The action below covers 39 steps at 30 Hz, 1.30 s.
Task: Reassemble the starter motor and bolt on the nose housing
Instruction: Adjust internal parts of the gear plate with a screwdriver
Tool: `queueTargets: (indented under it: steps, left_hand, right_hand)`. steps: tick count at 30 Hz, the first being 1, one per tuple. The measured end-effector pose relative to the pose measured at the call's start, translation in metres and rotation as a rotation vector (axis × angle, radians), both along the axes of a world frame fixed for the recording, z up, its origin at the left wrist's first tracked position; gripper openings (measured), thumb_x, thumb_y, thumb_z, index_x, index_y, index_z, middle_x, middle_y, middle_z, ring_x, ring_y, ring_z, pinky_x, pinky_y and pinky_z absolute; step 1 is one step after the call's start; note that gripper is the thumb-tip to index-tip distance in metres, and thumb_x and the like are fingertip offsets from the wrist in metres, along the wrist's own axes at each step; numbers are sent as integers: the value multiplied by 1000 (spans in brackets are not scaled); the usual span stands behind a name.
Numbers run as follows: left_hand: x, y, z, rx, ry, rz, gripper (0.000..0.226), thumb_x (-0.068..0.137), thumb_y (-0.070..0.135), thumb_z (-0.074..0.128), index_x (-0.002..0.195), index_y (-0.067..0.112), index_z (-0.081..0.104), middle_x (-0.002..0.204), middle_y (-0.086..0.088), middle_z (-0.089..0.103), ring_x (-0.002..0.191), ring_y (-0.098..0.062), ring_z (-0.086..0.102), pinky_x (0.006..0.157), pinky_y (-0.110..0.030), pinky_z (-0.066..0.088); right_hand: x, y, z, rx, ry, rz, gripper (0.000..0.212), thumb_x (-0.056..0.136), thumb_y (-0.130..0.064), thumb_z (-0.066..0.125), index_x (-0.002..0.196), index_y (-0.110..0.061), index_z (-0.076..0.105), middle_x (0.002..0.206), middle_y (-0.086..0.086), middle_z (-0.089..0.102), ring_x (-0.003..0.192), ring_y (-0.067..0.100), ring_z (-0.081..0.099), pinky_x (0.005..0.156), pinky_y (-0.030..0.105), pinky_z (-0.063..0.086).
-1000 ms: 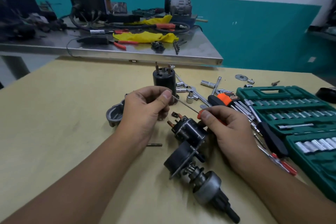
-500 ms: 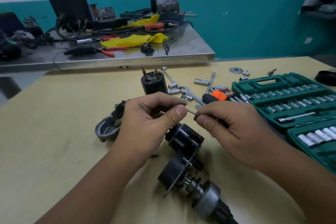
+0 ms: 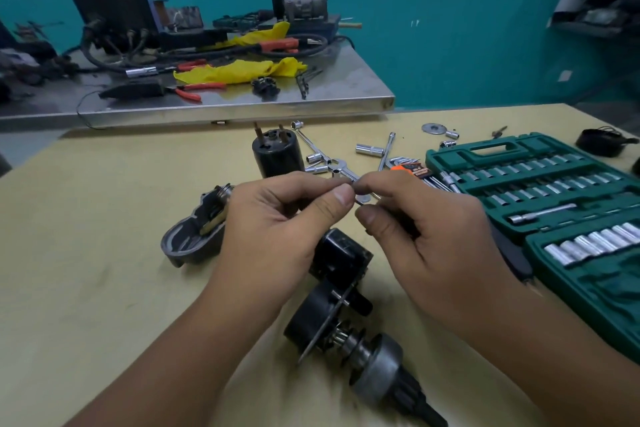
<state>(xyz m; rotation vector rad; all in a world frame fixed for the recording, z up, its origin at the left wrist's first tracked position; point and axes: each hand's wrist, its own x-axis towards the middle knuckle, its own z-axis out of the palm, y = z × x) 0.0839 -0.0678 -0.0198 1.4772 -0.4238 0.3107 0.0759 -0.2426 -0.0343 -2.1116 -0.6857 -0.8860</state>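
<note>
Our left hand [image 3: 277,222] and right hand [image 3: 426,232] meet above the middle of the yellow table [image 3: 90,218], fingertips almost touching. Between them we pinch a thin metal rod [image 3: 360,202], of which only a short stretch shows in the gap; our left thumb and forefinger are curled round one end, and our right fingers are curled round the other end, with something dark in that palm that we cannot make out.

Directly below our hands lies the starter motor [image 3: 346,315], on its side on the table: a black cylindrical body nearest the hands, a thin plate across it, then the grey drive gear [image 3: 381,371] pointing toward the bottom edge. Left of our left hand, and partly hidden behind it, the grey nose housing [image 3: 194,236] rests on the table, apart from the motor. Behind our hands a black cylinder with two copper posts [image 3: 275,154] stands upright.

To the right, the green socket set case [image 3: 540,191] lies open, its rows of chrome sockets showing. Between the case and the black cylinder, loose sockets, a wrench [image 3: 332,166] and an orange holder of hex keys [image 3: 412,170] are scattered on the table. Farther back, a steel bench [image 3: 346,90] carries a yellow cloth [image 3: 239,71], red-handled pliers [image 3: 194,88] and cables.
</note>
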Motion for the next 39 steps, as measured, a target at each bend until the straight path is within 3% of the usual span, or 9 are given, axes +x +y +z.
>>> queueTargets:
  steps: [4, 10, 15, 18, 24, 28, 31, 35, 39]
  left_hand:
    - [-2, -7, 1, -86, 138, -27, 5, 80, 10, 78, 78, 9, 83, 59, 7, 69, 56, 1, 61, 57, -10, 46]
    - [-3, -5, 1, -29, 161, -7, 13, 84, 3, 76, 75, 9, 83, 65, 1, 74, 59, -1, 65, 57, -9, 46]
    - [-1, 0, 1, 162, 119, -2, 5, 82, 17, 80, 80, 20, 83, 75, -2, 78, 73, -11, 73, 68, -18, 55]
    - [0, 2, 1, 297, 84, 35, 11, 81, 28, 71, 80, 25, 81, 70, 2, 76, 67, -9, 70, 64, -21, 55]
    - [1, 6, 4, 516, -22, 35, 13, 84, 27, 71, 75, 23, 79, 67, 8, 73, 63, -8, 67, 61, -28, 54]
    - [3, 10, 7, 613, -22, -34, 26, 90, 11, 77, 72, 29, 78, 65, 10, 71, 60, 0, 63, 58, -18, 50]
    - [5, 13, 9, 564, 52, -127, 23, 90, 9, 77, 73, 25, 81, 61, 10, 70, 53, 6, 58, 54, -9, 44]
    - [7, 14, 7, 441, 125, -151, 4, 78, 25, 85, 74, 25, 83, 77, -4, 68, 75, -18, 62, 72, -37, 49]
    - [6, 11, 6, 400, 154, -117, 6, 74, 29, 81, 75, 24, 84, 81, -7, 66, 76, -19, 60, 73, -41, 47]
  right_hand:
    - [2, -3, 1, -2, -76, -49, 16, 100, -30, 67, 115, -31, 71, 64, -14, 55, 55, 7, 47, 51, 33, 44]
    - [1, -4, 3, -69, -117, -70, 12, 99, -22, 69, 104, -18, 79, 80, -4, 74, 67, 14, 65, 58, 36, 51]
    - [3, -8, 3, -119, -132, -68, 9, 95, -14, 72, 98, -13, 81, 82, 0, 75, 72, 22, 70, 60, 40, 55]
    - [3, -11, 5, -167, -112, -60, 9, 93, -17, 74, 94, -13, 81, 76, 3, 74, 67, 26, 69, 56, 40, 55]
    - [0, -16, 16, -330, -25, -28, 11, 88, -22, 73, 87, -16, 82, 65, 0, 71, 59, 23, 66, 52, 38, 53]
    - [-2, -19, 20, -387, 47, 19, 14, 90, -27, 72, 87, -18, 82, 66, -2, 71, 60, 20, 66, 54, 36, 52]
    - [-1, -21, 21, -380, 46, 56, 13, 90, -25, 73, 86, -16, 81, 65, 0, 70, 59, 20, 64, 52, 36, 50]
    - [0, -20, 20, -384, 29, 67, 18, 93, -25, 70, 83, -14, 80, 66, 2, 70, 60, 23, 65, 53, 38, 50]
    - [3, -22, 18, -374, 41, 74, 23, 95, -25, 66, 82, -11, 79, 68, 4, 71, 63, 25, 66, 55, 41, 51]
